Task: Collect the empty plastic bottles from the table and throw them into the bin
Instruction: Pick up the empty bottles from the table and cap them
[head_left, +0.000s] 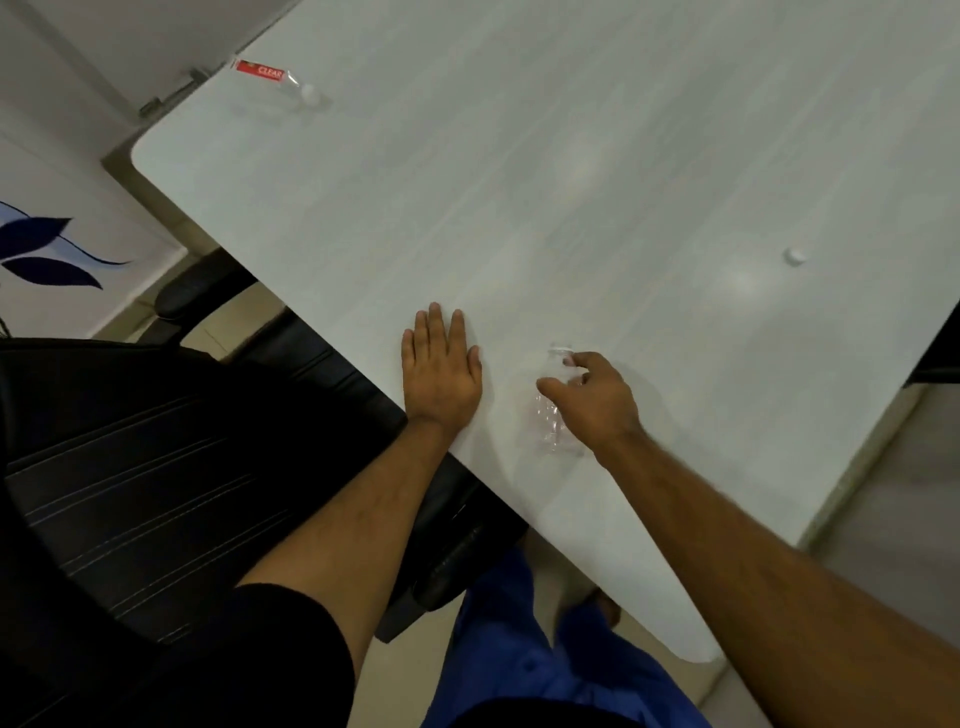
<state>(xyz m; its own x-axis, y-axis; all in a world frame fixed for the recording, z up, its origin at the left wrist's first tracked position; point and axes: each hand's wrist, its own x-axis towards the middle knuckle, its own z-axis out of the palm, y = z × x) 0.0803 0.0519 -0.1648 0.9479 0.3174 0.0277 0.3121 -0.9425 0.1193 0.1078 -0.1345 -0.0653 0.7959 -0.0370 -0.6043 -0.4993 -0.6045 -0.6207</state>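
A clear crumpled plastic bottle (551, 426) lies on its side near the front edge of the white table (571, 182), without a cap. My right hand (592, 395) is over it with fingers curled around its neck and upper body. My left hand (439, 371) rests flat on the table beside it, fingers apart, holding nothing. A second clear bottle with a red label (278, 83) lies at the table's far left corner, white cap on. The bin is not in view.
A loose white bottle cap (795, 255) sits on the table to the right. A black office chair (156, 467) stands against the table's left edge. A dark object (940, 353) overlaps the table's right edge. Tiled floor lies below.
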